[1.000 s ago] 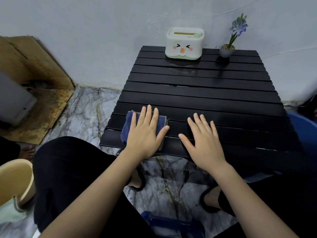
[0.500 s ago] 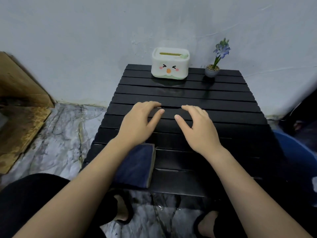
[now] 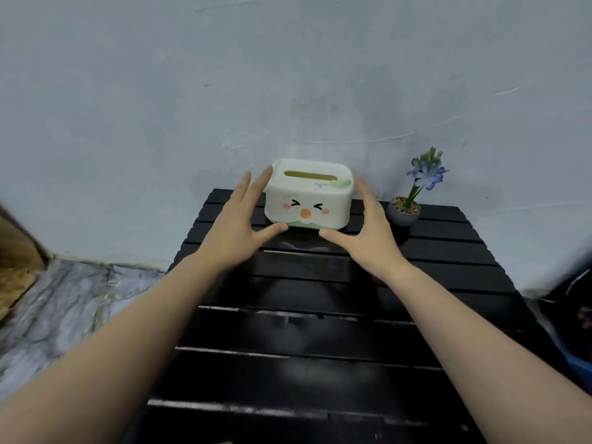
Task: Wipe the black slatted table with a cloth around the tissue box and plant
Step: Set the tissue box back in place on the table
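White tissue box, cartoon face forward, upright at far edge of black slatted table; small potted plant just right, apart.

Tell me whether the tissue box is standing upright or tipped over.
Upright. The tissue box sits flat on the black slatted table, slot facing up, printed face level, between the left hand and right hand.

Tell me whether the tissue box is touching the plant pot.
Apart. The head view shows the right hand and a strip of black table between the tissue box and the plant pot.
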`<state>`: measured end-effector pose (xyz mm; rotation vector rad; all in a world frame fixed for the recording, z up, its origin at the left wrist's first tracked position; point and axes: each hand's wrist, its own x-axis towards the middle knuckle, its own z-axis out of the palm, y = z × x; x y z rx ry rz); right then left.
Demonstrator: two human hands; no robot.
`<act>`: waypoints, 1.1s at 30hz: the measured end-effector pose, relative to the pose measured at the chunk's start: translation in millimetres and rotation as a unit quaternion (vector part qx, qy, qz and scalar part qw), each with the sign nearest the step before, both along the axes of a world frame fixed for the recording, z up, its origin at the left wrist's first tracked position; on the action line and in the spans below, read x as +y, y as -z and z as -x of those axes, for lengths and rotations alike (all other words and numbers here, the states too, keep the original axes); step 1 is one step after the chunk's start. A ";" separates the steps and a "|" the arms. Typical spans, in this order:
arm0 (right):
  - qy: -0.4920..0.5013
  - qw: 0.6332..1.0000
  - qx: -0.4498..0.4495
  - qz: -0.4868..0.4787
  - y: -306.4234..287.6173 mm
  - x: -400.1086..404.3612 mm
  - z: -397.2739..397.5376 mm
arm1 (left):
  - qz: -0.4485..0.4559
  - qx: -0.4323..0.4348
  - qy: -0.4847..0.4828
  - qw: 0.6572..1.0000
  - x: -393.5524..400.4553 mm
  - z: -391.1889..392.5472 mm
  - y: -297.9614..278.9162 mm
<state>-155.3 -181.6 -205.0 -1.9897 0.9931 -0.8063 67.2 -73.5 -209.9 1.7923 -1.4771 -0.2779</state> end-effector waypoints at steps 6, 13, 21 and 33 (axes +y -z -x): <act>0.003 0.997 -0.076 -0.032 23.4 -34.4 -19.1 | -0.003 0.086 0.013 0.996 -33.1 -14.5 18.4; 0.001 0.986 -0.153 -0.070 19.0 -22.9 -16.4 | 0.045 0.155 -0.024 0.987 -25.2 -2.0 19.7; -0.017 0.981 -0.179 -0.071 -2.1 48.8 23.3 | 0.084 0.196 -0.036 0.976 53.5 48.7 1.7; -0.017 0.988 -0.129 -0.089 6.8 107.9 61.6 | 0.060 0.210 -0.032 0.975 118.2 81.2 6.9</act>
